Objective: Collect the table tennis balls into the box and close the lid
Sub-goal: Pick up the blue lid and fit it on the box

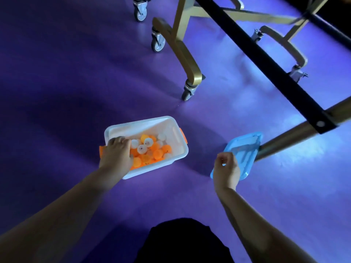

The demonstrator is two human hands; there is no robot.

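A white plastic box [171, 128] with orange side latches sits tilted above the purple floor, holding several orange and white table tennis balls [150, 150]. My left hand [116, 153] grips the box at its left rim, fingers curled over the edge. To the right, my right hand [226, 169] holds the near end of a translucent blue lid [245, 149], which is tilted and apart from the box.
A table tennis table's gold legs [187, 59] with castor wheels [188, 93] stand beyond the box. A black crossbar [266, 59] and a metal tube [296, 133] run overhead at right. Purple floor [57, 92] spreads to the left. My dark-clothed knee [182, 242] is at the bottom.
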